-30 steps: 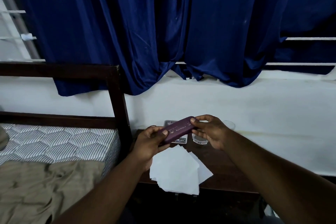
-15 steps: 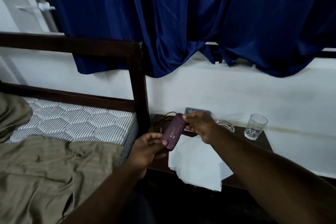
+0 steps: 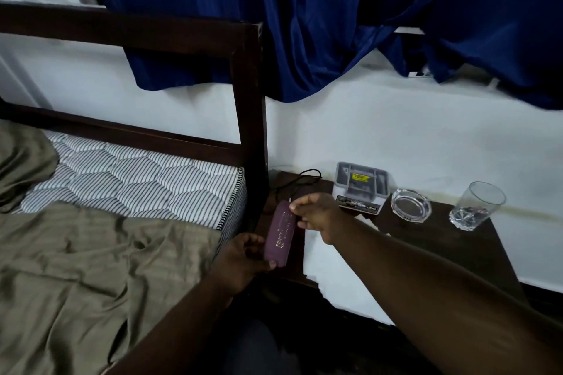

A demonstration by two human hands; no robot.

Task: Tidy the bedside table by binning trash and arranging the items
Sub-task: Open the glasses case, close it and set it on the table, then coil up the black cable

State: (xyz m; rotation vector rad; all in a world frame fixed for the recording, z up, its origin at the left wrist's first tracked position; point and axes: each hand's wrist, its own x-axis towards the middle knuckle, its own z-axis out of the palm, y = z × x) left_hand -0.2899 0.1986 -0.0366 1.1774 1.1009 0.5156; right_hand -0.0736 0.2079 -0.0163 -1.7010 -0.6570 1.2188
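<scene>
A purple case with gold lettering (image 3: 279,234) is held lengthwise over the left part of the dark wooden bedside table (image 3: 451,246). My left hand (image 3: 243,259) grips its near end and my right hand (image 3: 316,216) pinches its far end. Under my right forearm lies white paper (image 3: 332,268), overhanging the table's front edge. Behind the hands stand a clear boxed toy car (image 3: 361,187), a glass ashtray (image 3: 410,205) and an empty drinking glass (image 3: 476,205). A black cable (image 3: 300,181) coils at the table's back left corner.
The bed's dark wooden headboard post (image 3: 249,119) stands directly left of the table. A striped mattress (image 3: 137,183) with an olive sheet (image 3: 91,268) fills the left. Blue curtains (image 3: 320,24) hang over the white wall behind. The floor below is dark.
The view has swung left and down, so the table now sits right of centre. Both hands have turned the purple case from crosswise to lengthwise and lowered it toward the table's left side.
</scene>
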